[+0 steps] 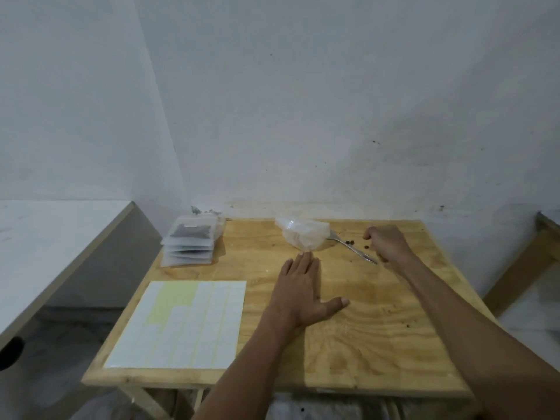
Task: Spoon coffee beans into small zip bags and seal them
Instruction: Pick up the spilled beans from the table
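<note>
Beans [351,242] scattered beside metal spoon [353,248].

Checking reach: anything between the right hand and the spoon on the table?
Nothing visible. The metal spoon lies on bare wood just left of the curled right hand; only scattered loose coffee beans sit beside it. Its bowl is tucked under the crumpled clear plastic bag.

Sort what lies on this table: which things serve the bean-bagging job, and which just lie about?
Job: stack of filled zip bags; crumpled plastic bag; spoon; loose beans.
Lying about: label sheet.
</note>
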The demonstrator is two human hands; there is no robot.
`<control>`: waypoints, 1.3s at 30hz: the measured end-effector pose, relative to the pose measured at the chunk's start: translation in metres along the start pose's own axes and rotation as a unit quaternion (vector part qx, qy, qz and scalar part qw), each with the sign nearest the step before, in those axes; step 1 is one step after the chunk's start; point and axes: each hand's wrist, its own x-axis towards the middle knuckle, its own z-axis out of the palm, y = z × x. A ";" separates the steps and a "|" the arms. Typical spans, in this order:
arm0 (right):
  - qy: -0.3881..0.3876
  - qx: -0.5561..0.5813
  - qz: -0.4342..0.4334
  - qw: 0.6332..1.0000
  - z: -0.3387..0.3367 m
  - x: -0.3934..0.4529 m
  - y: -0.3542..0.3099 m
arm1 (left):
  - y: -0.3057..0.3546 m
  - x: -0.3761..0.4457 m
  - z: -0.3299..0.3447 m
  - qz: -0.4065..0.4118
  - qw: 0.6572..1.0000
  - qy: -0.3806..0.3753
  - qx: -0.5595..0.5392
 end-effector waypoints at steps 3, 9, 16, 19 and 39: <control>0.027 -0.196 -0.105 0.975 0.005 0.006 0.004 | 0.001 0.000 -0.002 -0.008 1.000 -0.016 -0.003; 0.030 -0.327 -0.132 0.935 0.012 0.013 0.003 | 0.002 0.000 -0.002 -0.019 1.000 -0.019 -0.013; 0.024 -0.351 -0.174 0.920 0.017 0.015 0.009 | 0.003 0.000 -0.005 -0.019 0.999 -0.012 -0.026; 0.032 -0.377 -0.165 0.911 0.020 0.014 0.008 | 0.002 -0.001 -0.004 -0.019 0.999 -0.009 -0.034; 0.003 -0.246 -0.163 0.955 0.019 0.021 0.007 | 0.001 0.000 -0.003 -0.019 0.999 -0.007 -0.034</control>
